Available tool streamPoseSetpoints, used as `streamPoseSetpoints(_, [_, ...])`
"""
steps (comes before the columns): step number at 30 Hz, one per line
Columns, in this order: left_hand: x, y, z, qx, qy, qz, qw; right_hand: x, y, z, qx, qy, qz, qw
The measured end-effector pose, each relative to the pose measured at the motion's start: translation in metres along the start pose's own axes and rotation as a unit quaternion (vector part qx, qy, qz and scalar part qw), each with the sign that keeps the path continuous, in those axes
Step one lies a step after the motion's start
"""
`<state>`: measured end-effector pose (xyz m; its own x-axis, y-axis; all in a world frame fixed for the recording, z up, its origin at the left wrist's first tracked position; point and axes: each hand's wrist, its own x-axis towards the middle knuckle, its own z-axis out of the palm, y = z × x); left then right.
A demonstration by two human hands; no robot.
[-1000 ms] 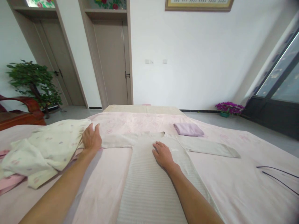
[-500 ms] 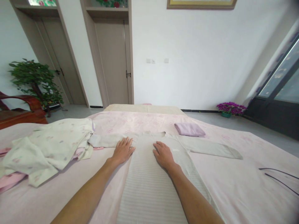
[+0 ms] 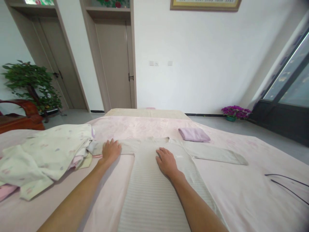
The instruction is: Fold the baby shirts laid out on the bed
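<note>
1. One pale striped long-sleeved top (image 3: pixel 149 193) lies flat, sleeves outstretched and neckline away from the person, on a pink floral cover (image 3: pixel 241 193).
2. Left hand (image 3: pixel 111 151) rests on the left-side sleeve (image 3: pixel 129 146), fingers slightly spread.
3. Right hand (image 3: pixel 166 161) lies palm down below the neckline, fingers loosely spread.
4. Rumpled patterned garment (image 3: pixel 55 148) sits at far left; folded lilac cloth (image 3: pixel 194 134) lies near the right-side sleeve (image 3: pixel 217 153).

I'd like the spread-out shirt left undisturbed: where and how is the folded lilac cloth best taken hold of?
Probably pinch the folded lilac cloth at its right end, all layers together, coming from the right and above. It lies flat in a compact stack, with the striped shirt's collar near its left end and a sleeve along its near side.
</note>
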<state>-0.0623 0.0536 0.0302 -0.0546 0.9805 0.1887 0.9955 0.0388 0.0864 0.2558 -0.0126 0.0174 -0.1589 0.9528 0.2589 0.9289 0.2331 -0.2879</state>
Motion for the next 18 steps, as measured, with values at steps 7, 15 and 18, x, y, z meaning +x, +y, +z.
streamPoseSetpoints(7, [0.007,0.078,0.028,-0.078,-0.052,0.218,0.971,-0.001,-0.001,-0.001,0.004,0.002,-0.003,1.000])
streamPoseSetpoints(15, [0.026,0.049,0.043,-0.060,-0.076,0.210,0.973,-0.001,-0.001,-0.003,0.003,-0.007,-0.002,1.000])
streamPoseSetpoints(18, [0.032,0.015,0.041,-0.041,-0.072,0.169,0.982,-0.001,0.000,-0.002,0.004,-0.007,-0.004,1.000])
